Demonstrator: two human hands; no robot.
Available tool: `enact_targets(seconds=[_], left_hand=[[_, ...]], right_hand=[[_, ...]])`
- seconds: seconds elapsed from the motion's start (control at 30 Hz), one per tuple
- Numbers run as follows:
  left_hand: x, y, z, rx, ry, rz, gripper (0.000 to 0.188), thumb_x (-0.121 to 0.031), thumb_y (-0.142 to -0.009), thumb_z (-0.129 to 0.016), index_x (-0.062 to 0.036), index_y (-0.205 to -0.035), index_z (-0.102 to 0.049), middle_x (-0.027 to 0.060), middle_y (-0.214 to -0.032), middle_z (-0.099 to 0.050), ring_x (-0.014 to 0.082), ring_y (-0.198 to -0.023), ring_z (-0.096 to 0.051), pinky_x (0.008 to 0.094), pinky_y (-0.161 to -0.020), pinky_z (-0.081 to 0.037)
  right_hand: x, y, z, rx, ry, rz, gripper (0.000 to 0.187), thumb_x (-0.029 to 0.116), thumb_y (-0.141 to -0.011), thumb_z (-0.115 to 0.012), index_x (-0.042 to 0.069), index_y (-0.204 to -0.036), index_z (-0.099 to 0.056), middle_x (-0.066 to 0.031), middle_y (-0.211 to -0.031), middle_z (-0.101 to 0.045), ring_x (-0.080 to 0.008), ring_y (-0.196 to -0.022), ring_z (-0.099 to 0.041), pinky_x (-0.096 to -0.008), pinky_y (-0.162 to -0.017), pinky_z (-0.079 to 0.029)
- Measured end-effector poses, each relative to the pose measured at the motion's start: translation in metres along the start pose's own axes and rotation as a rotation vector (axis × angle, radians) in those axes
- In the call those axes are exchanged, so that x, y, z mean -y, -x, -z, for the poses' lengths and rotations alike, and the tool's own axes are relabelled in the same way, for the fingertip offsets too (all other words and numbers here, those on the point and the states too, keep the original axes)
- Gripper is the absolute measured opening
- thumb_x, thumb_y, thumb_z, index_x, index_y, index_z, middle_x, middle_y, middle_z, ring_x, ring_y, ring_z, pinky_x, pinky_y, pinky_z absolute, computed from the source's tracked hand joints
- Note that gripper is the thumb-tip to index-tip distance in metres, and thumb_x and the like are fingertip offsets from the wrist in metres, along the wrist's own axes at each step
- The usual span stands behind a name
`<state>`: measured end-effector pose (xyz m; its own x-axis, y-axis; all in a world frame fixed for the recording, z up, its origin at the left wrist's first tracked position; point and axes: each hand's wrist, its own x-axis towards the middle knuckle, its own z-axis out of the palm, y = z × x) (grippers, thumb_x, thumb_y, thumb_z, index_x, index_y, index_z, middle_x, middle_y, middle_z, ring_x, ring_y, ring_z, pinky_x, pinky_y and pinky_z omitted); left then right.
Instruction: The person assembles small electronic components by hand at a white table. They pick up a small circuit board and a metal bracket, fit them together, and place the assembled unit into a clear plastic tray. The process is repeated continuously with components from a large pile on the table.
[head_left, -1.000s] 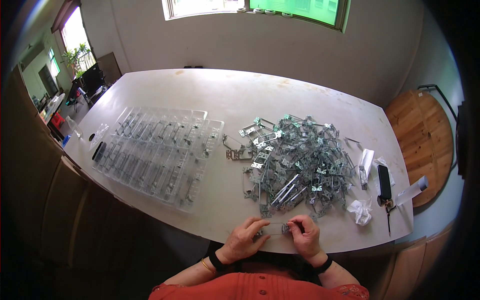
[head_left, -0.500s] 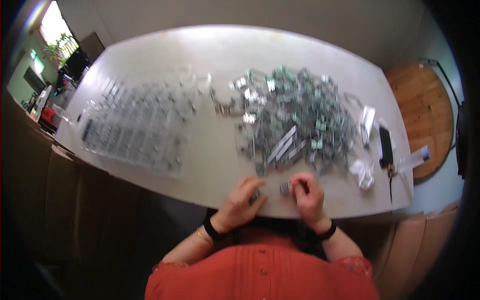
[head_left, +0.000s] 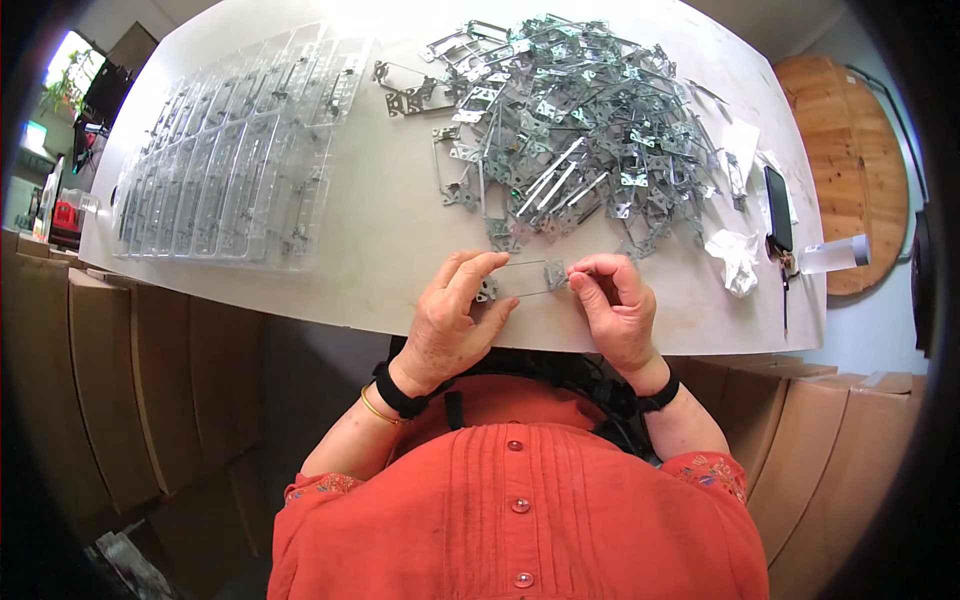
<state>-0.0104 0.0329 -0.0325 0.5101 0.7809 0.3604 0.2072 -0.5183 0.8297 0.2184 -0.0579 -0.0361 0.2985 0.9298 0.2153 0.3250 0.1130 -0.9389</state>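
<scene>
Between my hands, close to the table's near edge, lies a small metal bracket frame (head_left: 555, 275), two thin rods joining a pierced plate at each end. My left hand (head_left: 445, 315) grips its left end, with thumb and fingers curled around the plate and partly hiding it. At the other end, my right hand (head_left: 622, 310) is closed in a pinch, thumb against forefinger, right at the plate. Whether something smaller sits in that pinch I cannot make out. Beyond the hands rises a large heap of similar metal bracket frames (head_left: 570, 110).
Clear plastic compartment trays (head_left: 322, 150) holding metal parts stand on the left of the white table (head_left: 375, 285). To the right are crumpled white tissue (head_left: 735, 262), a black handheld device (head_left: 778, 208) and a clear tube (head_left: 835, 255). Cardboard boxes (head_left: 160, 370) flank me below.
The view has tilted down, so table and hands sit higher in the picture, and the blur has cleared. Both hands stay at the bracket frame, whose rods now show between them.
</scene>
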Motion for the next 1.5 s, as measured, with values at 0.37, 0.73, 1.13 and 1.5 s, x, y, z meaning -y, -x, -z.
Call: enact_targets(seconds=[0.37, 0.73, 1.13, 1.5], left_hand=[[0.0014, -0.0006, -0.0015, -0.032, 0.027, 0.001, 0.052, -0.001, -0.086, -0.087, -0.0038, -0.135, -0.069, 0.0115, -0.122, -0.068, 0.0157, -0.082, -0.067, 0.0283, -0.067, -0.056], [0.0017, 0.0002, -0.0015, -0.046, 0.044, 0.015, 0.051, -0.003, -0.086, -0.087, -0.0041, -0.133, -0.069, 0.0124, -0.119, -0.069, 0.0168, -0.078, -0.065, 0.0291, -0.064, -0.054], [0.0043, 0.0026, -0.001, -0.05, 0.036, -0.027, 0.051, -0.006, -0.087, -0.087, -0.0041, -0.134, -0.067, 0.016, -0.12, -0.069, 0.0276, -0.088, -0.07, 0.0373, -0.076, -0.061], [0.0056, 0.0044, -0.0017, -0.052, 0.051, -0.051, 0.048, -0.008, -0.091, -0.083, -0.0058, -0.136, -0.065, 0.013, -0.122, -0.067, 0.0249, -0.076, -0.069, 0.0366, -0.071, -0.06]], right_hand=[[0.0039, -0.0036, -0.0008, 0.012, 0.13, 0.089, 0.012, 0.001, -0.099, -0.078, 0.004, -0.109, -0.071, -0.0064, -0.098, -0.071, -0.0138, -0.083, -0.068, -0.0278, -0.074, -0.055], [0.0065, -0.0055, -0.0012, 0.023, 0.191, 0.09, 0.012, 0.0, -0.099, -0.078, 0.003, -0.107, -0.07, -0.008, -0.098, -0.071, -0.0162, -0.082, -0.068, -0.0288, -0.073, -0.055], [0.0039, -0.0022, -0.003, 0.01, 0.187, 0.065, 0.009, 0.001, -0.101, -0.076, 0.004, -0.106, -0.069, -0.0046, -0.094, -0.068, -0.0133, -0.08, -0.062, -0.0275, -0.074, -0.051], [0.0019, -0.0015, -0.0026, 0.008, 0.185, 0.049, 0.01, 0.002, -0.101, -0.076, 0.004, -0.104, -0.067, -0.0043, -0.094, -0.067, -0.0142, -0.083, -0.063, -0.0283, -0.077, -0.052]])
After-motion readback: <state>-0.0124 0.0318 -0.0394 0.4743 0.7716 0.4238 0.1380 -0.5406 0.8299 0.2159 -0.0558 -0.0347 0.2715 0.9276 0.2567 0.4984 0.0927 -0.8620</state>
